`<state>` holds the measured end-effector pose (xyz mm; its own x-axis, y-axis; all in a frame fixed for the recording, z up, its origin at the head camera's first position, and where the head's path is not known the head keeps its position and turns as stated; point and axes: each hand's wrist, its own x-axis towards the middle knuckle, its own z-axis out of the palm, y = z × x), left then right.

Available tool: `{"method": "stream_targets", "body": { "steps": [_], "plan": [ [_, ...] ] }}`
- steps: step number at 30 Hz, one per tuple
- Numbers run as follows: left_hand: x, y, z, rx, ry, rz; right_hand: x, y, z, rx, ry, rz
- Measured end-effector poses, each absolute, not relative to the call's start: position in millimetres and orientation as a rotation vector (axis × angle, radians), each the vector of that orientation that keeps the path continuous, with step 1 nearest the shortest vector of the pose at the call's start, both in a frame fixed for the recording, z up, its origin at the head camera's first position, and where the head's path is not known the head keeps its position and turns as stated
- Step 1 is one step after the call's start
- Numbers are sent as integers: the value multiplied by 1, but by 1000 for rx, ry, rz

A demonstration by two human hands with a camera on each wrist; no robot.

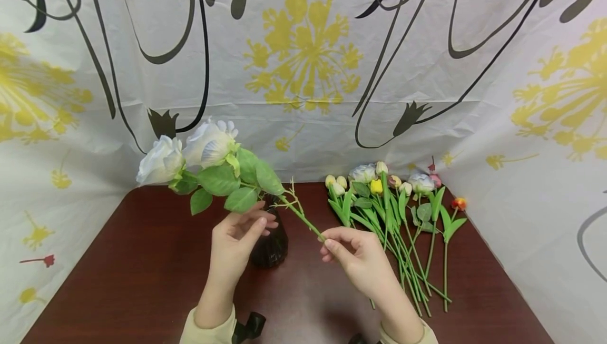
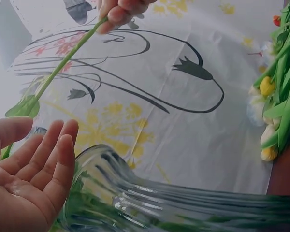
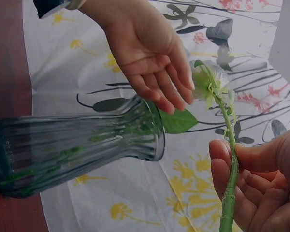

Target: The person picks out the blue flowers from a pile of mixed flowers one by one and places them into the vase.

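Note:
My right hand [image 1: 353,257] pinches the green stem [image 1: 303,218] of an artificial white rose between thumb and fingers, seen close in the right wrist view. Two pale white-blue rose blooms [image 1: 161,160] with green leaves [image 1: 219,179] show at the upper left; whether both belong to the held stem I cannot tell. My left hand [image 1: 239,241] is beside the vase with loosely spread fingers, holding nothing. Behind it stands a ribbed glass vase [image 1: 271,244], dark in the head view. Green stems show through its glass [image 3: 77,150] in the right wrist view.
Several artificial flowers lie on the right of the dark red-brown table [image 1: 156,265]: tulips with green leaves [image 1: 386,207], pale roses [image 1: 421,182] and an orange flower [image 1: 459,204]. A patterned white cloth [image 1: 303,138] rises behind the table and at both sides.

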<state>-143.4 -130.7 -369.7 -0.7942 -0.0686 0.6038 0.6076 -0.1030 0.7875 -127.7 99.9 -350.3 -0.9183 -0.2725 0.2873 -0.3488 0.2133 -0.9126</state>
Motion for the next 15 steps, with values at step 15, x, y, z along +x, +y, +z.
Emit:
{"method": "stream_targets", "body": {
  "steps": [15],
  "plan": [
    [-142,-118,-369,-629,-1579,-2014,-126,87,-356,753,-2389,1820]
  ]
}}
